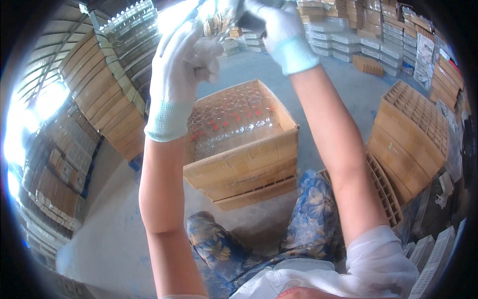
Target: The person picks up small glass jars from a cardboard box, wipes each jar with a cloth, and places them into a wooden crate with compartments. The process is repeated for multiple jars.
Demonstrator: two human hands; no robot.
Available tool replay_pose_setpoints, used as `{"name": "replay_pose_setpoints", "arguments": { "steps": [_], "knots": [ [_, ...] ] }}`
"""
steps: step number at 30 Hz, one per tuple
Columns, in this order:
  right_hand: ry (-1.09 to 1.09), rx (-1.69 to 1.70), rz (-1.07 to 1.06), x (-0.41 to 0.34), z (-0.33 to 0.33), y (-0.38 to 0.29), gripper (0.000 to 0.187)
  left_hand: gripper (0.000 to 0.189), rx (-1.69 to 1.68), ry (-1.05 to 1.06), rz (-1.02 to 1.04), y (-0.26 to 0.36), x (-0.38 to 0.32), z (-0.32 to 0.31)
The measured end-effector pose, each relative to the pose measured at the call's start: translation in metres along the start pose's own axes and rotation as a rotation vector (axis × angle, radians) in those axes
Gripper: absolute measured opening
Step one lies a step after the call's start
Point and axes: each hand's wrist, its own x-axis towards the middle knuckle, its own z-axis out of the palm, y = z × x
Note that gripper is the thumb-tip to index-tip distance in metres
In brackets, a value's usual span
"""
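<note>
Both of my hands are raised at the top of the view, in white knit gloves with pale blue cuffs. My left hand (183, 59) has its long fingers pointing up and other fingers curled inward. My right hand (282, 28) is bent toward the left one, its upper part cut off by the frame edge. Between them a greyish, blurred shape (233, 17) shows against the glare; what it is and which hand grips it, I cannot tell. Below stands an open cardboard box (242, 164) holding rows of clear drinking glasses (231, 116) with red marks.
The box rests on another carton (257, 194) close before my knees. At right stand cartons with grid dividers (418, 116), and another divided carton (384, 190) is beside my leg. Tall carton stacks (104, 89) rise at left. White plastic crates (347, 45) line the back.
</note>
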Motion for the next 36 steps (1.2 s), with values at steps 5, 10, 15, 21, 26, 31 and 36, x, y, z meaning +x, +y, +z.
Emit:
{"name": "replay_pose_setpoints", "arguments": {
  "steps": [5, 10, 15, 21, 26, 31, 36],
  "knots": [
    [-0.182, -0.37, -0.028, -0.047, 0.03, 0.017, 0.021, 0.053, -0.23, -0.002, -0.138, 0.003, -0.005, -0.01],
    [0.009, 0.272, 0.119, -0.007, -0.041, 0.007, 0.02, 0.061, -0.22, -0.042, -0.17, -0.03, -0.01, -0.01],
    [-0.281, 0.002, 0.358, -0.018, -0.075, -0.017, 0.016, 0.072, 0.124, -0.026, -0.251, -0.067, -0.022, -0.003],
    [0.204, -0.363, 0.122, -0.168, -0.054, 0.069, 0.064, 0.11, 1.184, -0.099, -0.204, -0.145, -0.05, 0.067],
    [0.698, -0.246, 0.223, -0.26, -0.22, 0.057, 0.048, 0.091, 1.375, -0.441, -0.287, -0.248, -0.092, 0.026],
    [1.331, -0.741, 0.538, -0.425, -0.437, -0.023, 0.059, 0.065, 0.867, -0.079, -0.685, -0.317, -0.115, -0.08],
    [1.622, -1.439, 0.542, -0.571, -0.552, -0.125, 0.036, 0.061, 0.494, -0.437, -1.035, -0.367, -0.139, -0.094]
  ]
}}
